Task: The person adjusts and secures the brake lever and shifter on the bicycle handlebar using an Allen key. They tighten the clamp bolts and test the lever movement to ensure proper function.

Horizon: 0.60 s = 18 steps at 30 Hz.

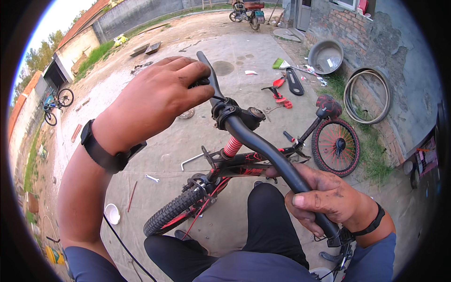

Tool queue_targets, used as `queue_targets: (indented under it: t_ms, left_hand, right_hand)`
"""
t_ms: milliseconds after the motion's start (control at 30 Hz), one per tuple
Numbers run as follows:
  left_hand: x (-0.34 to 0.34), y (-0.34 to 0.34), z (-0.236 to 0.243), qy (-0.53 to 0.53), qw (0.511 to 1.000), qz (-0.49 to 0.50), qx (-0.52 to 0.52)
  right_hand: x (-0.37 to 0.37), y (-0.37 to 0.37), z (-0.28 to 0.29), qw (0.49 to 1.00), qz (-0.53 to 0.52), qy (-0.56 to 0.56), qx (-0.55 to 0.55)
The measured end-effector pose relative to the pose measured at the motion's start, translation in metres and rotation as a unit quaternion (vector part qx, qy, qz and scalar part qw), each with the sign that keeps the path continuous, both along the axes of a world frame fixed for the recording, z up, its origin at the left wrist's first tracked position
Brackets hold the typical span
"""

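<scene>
My left hand has curled fingers round a small black part beside the upper end of the black handlebar; what exactly it grips is partly hidden. My right hand, smudged with grime, is wrapped round the bar's lower end, thumb across the top, near a black fitting. The bar passes through a black stem above a red-and-white striped tube. Below lie the black-and-red bike frame and a knobby tyre by my knees.
Around me are a detached saddle, red-spoked wheel, hex key, spanner, white bowl, grey basin, coiled tyres and scattered tools. Another bicycle and a scooter stand farther back.
</scene>
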<state>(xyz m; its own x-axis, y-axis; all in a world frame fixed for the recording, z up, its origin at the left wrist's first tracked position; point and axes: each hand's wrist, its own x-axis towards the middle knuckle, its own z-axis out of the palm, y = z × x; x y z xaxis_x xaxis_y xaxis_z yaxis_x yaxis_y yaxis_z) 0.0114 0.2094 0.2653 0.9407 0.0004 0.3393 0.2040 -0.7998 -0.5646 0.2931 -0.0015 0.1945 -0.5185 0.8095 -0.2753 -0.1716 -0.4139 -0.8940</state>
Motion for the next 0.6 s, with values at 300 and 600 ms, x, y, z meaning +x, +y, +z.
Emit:
queue_targets:
  t_ms: [300, 600]
  left_hand:
    - [-0.002, -0.012, 0.003, 0.018, 0.97, 0.115, -0.215]
    - [0.01, -0.024, 0.01, -0.179, 0.69, 0.277, -0.645]
  right_hand:
    - [0.0, -0.001, 0.001, 1.0, -0.006, 0.005, -0.006]
    - [0.0, -0.001, 0.001, 1.0, -0.004, 0.008, -0.013]
